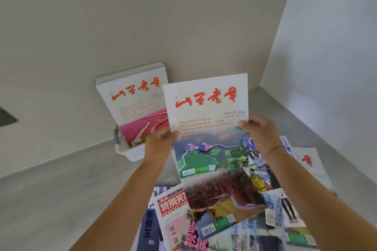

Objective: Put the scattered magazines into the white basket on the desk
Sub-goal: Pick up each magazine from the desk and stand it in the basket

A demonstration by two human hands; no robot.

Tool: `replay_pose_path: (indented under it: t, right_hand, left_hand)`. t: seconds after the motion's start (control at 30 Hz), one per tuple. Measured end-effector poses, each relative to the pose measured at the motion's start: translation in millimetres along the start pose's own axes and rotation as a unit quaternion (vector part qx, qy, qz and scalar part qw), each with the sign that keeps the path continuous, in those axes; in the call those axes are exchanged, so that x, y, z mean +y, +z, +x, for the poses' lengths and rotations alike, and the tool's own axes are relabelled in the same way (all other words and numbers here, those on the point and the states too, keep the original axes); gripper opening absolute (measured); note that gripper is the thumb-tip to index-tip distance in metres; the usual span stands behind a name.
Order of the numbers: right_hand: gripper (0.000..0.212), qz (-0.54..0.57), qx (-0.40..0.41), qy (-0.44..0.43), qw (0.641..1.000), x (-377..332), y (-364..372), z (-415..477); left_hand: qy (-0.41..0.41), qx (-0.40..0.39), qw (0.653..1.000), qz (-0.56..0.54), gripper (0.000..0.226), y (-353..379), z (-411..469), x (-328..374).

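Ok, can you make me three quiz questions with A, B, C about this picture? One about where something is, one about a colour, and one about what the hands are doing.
1. Where does the white basket stand?
A. at the back of the desk, by the wall
B. on the floor
C. on a chair

2. What colour is the big title on the held magazine?
A. blue
B. red
C. black

3. How is that magazine held?
A. lying flat, untouched
B. by one hand only
C. by both hands, one on each side edge

Answers: 1 A, the basket sits where desk meets wall. 2 B, the brush letters are red. 3 C, the left hand and right hand each grip a side.
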State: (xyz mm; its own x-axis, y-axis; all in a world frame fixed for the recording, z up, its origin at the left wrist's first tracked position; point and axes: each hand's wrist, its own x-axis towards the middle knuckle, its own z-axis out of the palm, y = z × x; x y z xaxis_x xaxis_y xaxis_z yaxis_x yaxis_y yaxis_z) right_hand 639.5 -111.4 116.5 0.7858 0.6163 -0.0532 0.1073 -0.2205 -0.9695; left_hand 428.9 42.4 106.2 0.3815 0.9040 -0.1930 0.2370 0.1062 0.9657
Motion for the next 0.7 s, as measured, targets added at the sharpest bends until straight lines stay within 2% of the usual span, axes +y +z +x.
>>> replay_pose_path:
  t: [0.17, 0.3, 0.4, 0.7]
  right_hand:
    - [0.007, -0.037, -0.06, -0.107, 0.992, -69.9, 68.5, 44.6]
    - [0.012, -0.05, -0.087, -0.155, 0.983, -101.6, 119.4, 66.1]
    - [0.01, -0.049, -0.105, -0.16, 0.98, -107.9, 154.9, 79.7]
    - [0.015, -0.1, -0.145, -0.124, 0.977, -75.5, 214.4, 106.7]
  left_hand:
    - [0.028, 0.123, 0.992, -0.014, 0.016, -65.3, 34.4, 44.2]
    - [0.05, 0.174, 0.983, -0.04, 0.015, -106.2, 57.5, 60.4]
    - [0.05, 0.213, 0.974, -0.05, 0.014, -127.7, 73.4, 58.8]
    - [0.015, 0.258, 0.966, -0.025, 0.013, -144.3, 109.5, 11.4]
